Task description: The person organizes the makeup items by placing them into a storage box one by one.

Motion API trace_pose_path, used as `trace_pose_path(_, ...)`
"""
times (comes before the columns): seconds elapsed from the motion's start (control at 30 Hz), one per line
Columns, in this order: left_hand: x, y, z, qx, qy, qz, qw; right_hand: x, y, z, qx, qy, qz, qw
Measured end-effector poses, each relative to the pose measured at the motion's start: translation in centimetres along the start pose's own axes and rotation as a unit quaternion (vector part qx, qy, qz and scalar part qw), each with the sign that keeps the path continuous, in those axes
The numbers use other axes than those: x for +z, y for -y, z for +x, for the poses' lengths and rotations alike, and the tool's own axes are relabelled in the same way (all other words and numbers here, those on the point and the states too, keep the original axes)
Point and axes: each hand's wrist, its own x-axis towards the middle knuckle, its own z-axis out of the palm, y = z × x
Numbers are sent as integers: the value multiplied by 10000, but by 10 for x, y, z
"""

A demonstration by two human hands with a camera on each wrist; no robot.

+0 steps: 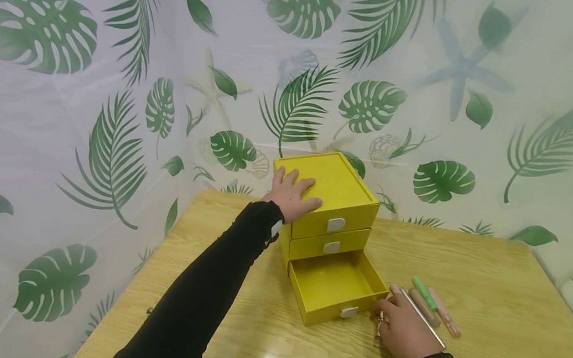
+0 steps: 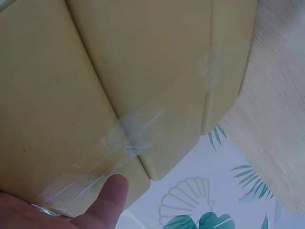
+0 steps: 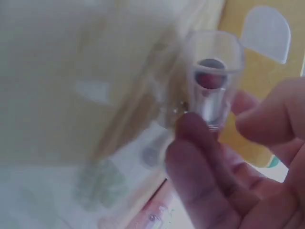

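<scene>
A yellow three-tier drawer box (image 1: 331,182) stands on the table, its bottom drawer (image 1: 331,282) pulled out and bare inside. My left hand (image 1: 292,199) lies with spread fingers on the left part of the box's top. In the left wrist view, one finger (image 2: 109,202) rests against the taped box surface (image 2: 157,86). My right hand (image 1: 408,329) is low beside the drawer's front right corner. Between its thumb and fingers it pinches a clear-capped lipstick (image 3: 212,98), with a dark reddish tip showing inside the cap.
Just right of my right hand lie a green pen-like tube (image 1: 425,294), a brown tube (image 1: 424,308), a pink tube (image 1: 444,312) and a thin silver stick (image 1: 423,319). Behind the wooden table (image 1: 499,282) hangs a leaf-patterned sheet (image 1: 414,138).
</scene>
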Motion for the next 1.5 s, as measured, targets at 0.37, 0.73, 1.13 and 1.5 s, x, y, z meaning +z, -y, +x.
trace_pose_path(0.37,-1,1,-1,-33,16,-58,10000,9,4,-2,-58,54,-440,9990)
trace_pose_path(0.73,-4,0,0,-28,27,-97,9999,-10,17,-5,-461,596,3,9972)
trace_pose_path(1.13,-5,0,1,18,22,-91,10000,-47,46,13,-1128,103,129,9935)
trace_pose_path(1.5,-4,-2,0,-80,-3,2,10000,-39,54,44,-1484,25,-360,9883)
